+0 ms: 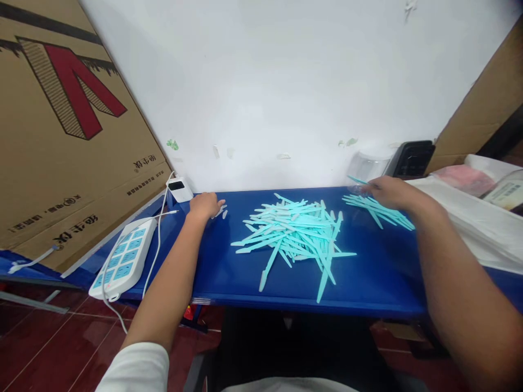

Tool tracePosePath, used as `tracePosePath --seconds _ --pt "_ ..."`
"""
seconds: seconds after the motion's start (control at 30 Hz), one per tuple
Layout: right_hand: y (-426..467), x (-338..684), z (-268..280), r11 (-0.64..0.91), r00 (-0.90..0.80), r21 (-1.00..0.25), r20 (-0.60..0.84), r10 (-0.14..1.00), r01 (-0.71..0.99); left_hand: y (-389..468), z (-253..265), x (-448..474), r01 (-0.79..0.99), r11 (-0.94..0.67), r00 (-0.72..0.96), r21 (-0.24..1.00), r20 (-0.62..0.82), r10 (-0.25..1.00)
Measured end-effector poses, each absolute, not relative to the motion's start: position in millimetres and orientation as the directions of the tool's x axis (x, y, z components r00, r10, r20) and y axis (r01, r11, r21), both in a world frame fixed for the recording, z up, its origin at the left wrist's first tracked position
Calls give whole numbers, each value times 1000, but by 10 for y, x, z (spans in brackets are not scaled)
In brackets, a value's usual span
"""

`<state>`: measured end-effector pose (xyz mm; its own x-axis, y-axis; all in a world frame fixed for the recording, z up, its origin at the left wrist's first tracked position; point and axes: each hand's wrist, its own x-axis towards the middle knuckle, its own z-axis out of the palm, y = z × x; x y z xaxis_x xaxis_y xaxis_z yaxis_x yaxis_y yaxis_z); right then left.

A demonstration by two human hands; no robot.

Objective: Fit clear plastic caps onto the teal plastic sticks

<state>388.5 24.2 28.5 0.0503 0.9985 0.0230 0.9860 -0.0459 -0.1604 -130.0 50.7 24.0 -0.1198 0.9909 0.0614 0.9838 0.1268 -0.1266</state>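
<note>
A large heap of slim turquoise sticks with pale, cap-like ends, resembling eyebrow razors (292, 228), lies in the middle of the blue table (245, 277). At the table's back left, my left hand (205, 206) is closed, its fingers curled down beside a few small whitish pieces (224, 213). What those fingers hold, if anything, is hidden. Over a smaller pile of turquoise sticks (378, 209) on the right, my right hand (384, 190) is closed, slightly blurred. One turquoise stick (356, 179) juts out from its fingertips.
A white power strip (125, 258) with cables and a small white device (180, 189) lie left. Behind them leans a big cardboard box (73, 163). A clear container (370, 163), a black object (413, 158) and white bags (461, 218) sit right. A white wall (265, 98) stands behind.
</note>
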Motion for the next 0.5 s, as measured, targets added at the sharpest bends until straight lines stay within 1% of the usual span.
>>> tracePosePath --seconds 0.07,0.13,0.2,0.27,0.3,0.37,0.43,0.5 --pt "197 3699 326 73 -68 -238 26 997 968 499 259 -1292 985 127 -114 -116 113 987" --pt "132 3478 348 214 -185 -379 111 976 900 470 274 -1220 997 30 -15 -69 212 977" --pt "50 3254 356 308 -246 -479 189 951 822 410 274 -1061 982 -184 160 44 325 932" --pt "-35 3055 353 397 -344 -555 202 917 731 313 251 -829 881 -432 321 192 426 846" --pt "-75 2974 350 424 -387 -595 197 901 683 255 231 -700 816 -522 373 247 465 803" --pt "-142 2851 343 454 -470 -663 172 866 595 136 182 -456 690 -656 479 306 487 731" --pt "-189 2778 341 466 -544 -709 138 828 529 35 131 -269 598 -726 548 339 487 680" --pt "-219 2736 345 473 -593 -725 112 797 500 -35 91 -156 542 -755 581 369 485 654"
